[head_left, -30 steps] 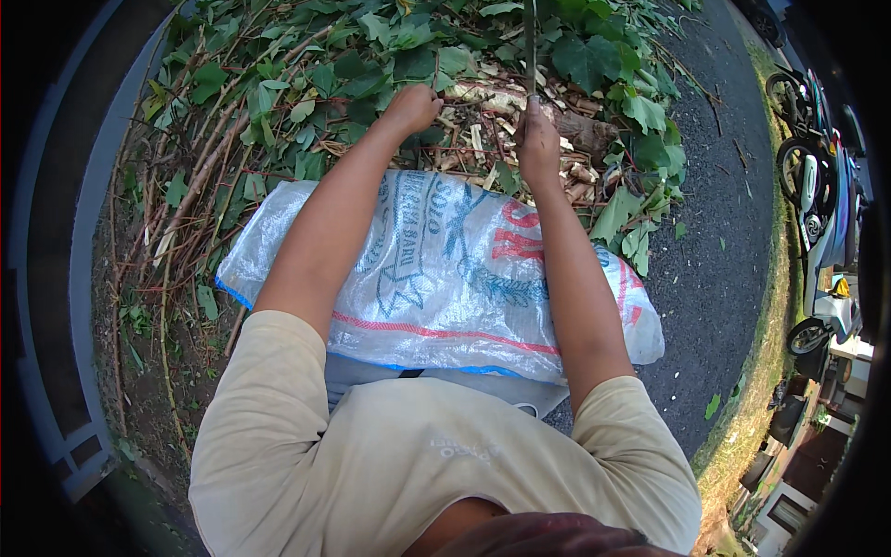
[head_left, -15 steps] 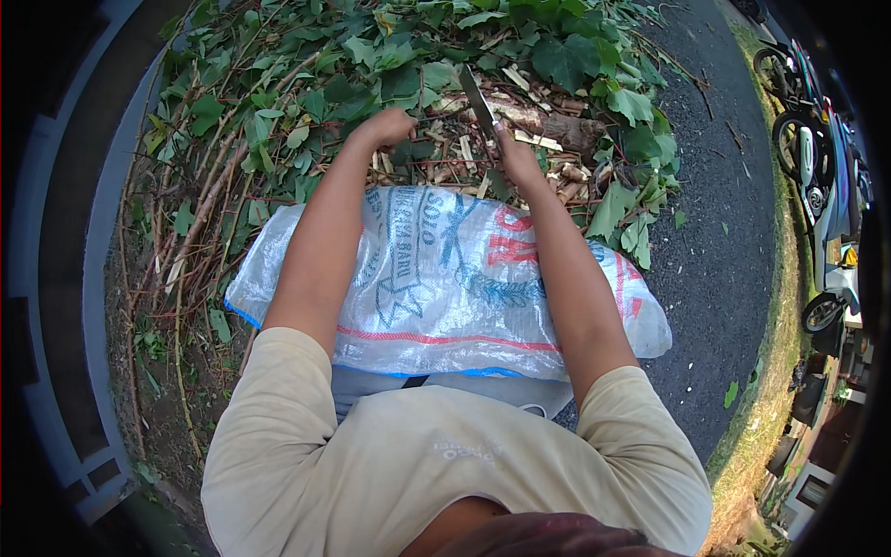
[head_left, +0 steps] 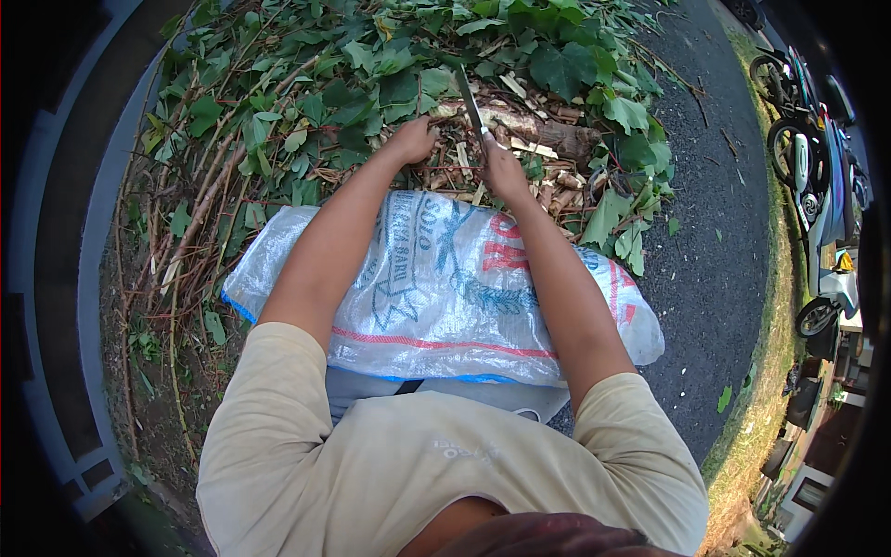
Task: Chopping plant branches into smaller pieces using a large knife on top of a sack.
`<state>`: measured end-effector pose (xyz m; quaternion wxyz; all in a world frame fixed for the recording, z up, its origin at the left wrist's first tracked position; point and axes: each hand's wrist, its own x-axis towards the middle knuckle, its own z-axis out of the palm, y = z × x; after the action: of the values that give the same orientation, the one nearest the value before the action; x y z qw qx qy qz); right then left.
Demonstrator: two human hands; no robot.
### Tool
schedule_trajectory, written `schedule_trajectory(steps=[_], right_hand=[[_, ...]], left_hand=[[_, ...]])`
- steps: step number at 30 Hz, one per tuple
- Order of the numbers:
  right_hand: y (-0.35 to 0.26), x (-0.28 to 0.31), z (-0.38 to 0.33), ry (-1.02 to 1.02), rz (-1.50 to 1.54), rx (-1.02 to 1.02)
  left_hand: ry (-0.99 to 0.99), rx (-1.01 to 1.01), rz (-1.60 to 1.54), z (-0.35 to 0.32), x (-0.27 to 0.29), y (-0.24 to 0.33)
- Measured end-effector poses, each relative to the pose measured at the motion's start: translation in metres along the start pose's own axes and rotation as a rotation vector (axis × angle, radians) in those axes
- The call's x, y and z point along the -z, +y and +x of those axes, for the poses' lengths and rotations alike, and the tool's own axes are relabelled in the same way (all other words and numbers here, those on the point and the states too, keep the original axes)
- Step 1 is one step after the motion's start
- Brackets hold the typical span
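Observation:
My right hand (head_left: 504, 172) is closed round the handle of a long-bladed knife (head_left: 470, 100), whose blade points away from me and slightly left. Beside it on the left, my left hand (head_left: 414, 142) is closed near the left end of a thick log (head_left: 566, 137); what its fingers hold, if anything, I cannot make out. The log lies crosswise under the far side of the blade, its upper surface pale and hacked. Short chopped stem pieces (head_left: 562, 177) are scattered around it. A white woven sack (head_left: 436, 278) covers my lap beneath both forearms.
Green leaves (head_left: 566, 63) heap up beyond the log. Long cut branches (head_left: 200, 200) lie along the left, next to a grey-blue structure (head_left: 70, 278). Dark asphalt (head_left: 710, 232) runs along the right, with a grass strip and parked motorbikes (head_left: 809, 176) past it.
My left hand has moved right and slightly nearer to me, closer to the knife. My right hand and the knife have shifted a little left.

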<state>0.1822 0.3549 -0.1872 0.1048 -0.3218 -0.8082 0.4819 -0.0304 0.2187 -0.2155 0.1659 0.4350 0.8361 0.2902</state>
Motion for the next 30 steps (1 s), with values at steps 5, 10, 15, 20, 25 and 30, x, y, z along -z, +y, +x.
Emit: schedule_trajectory(steps=[5, 10, 15, 20, 25, 30], right_hand=[[0.022, 0.003, 0.009, -0.059, 0.003, -0.205], [-0.035, 0.004, -0.009, 0.098, 0.023, 0.009], [-0.082, 0.022, -0.022, 0.194, 0.492, 0.374], [0.014, -0.003, 0.005, 0.037, -0.184, 0.033], [-0.025, -0.004, -0.011, 0.009, -0.108, 0.019], [-0.066, 0.011, -0.027, 0.157, 0.282, 0.189]], left_hand=[[-0.132, 0.122, -0.126, -0.013, 0.01, 0.015], [-0.04, 0.122, -0.21, -0.016, 0.024, 0.016], [0.029, 0.077, -0.117, -0.015, 0.022, 0.015], [0.022, 0.005, 0.057, -0.008, 0.012, 0.03], [0.046, 0.033, 0.066, -0.017, 0.005, 0.012], [0.014, 0.048, 0.023, -0.018, 0.016, 0.024]])
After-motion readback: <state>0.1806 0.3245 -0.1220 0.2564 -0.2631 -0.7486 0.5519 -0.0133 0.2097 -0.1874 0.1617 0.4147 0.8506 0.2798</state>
